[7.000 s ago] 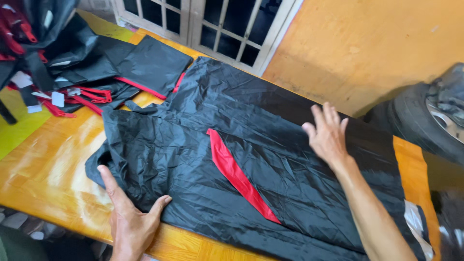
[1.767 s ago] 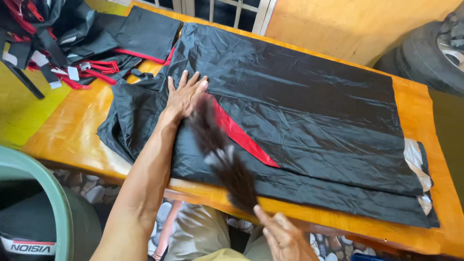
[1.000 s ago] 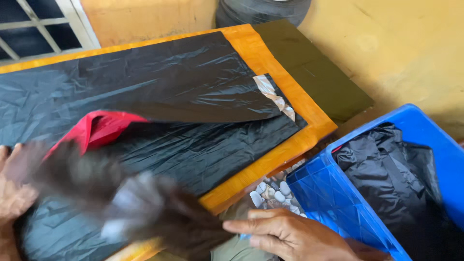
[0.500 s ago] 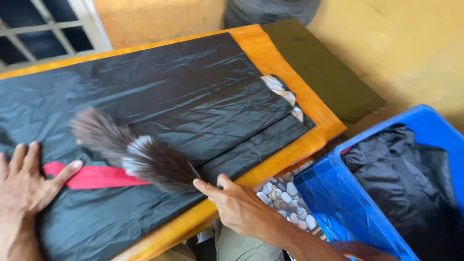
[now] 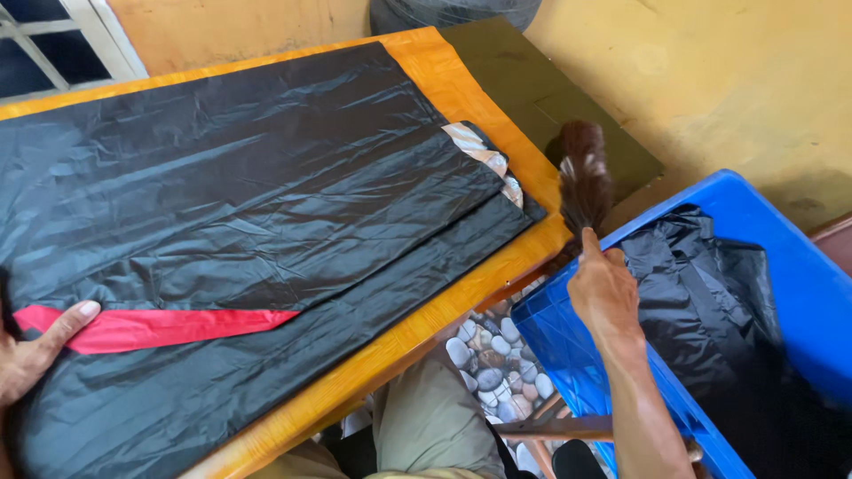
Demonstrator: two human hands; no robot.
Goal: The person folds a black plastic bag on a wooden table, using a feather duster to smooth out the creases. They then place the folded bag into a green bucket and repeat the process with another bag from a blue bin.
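Right hand swung feather duster off black garment, fingers clenched on handle; left hand pressing, fingers flat.

Right grip: closed on handle of brown feather duster, plume upright, off table edge. Just right: blue crate holding black fabric. Left grip: flat on black garment, fingers touching red stripe. Beneath: orange table.

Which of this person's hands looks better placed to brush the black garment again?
Probably the right hand: it grips the feather duster, raised just past the table edge. The left hand lies flat on the black garment near its red stripe.
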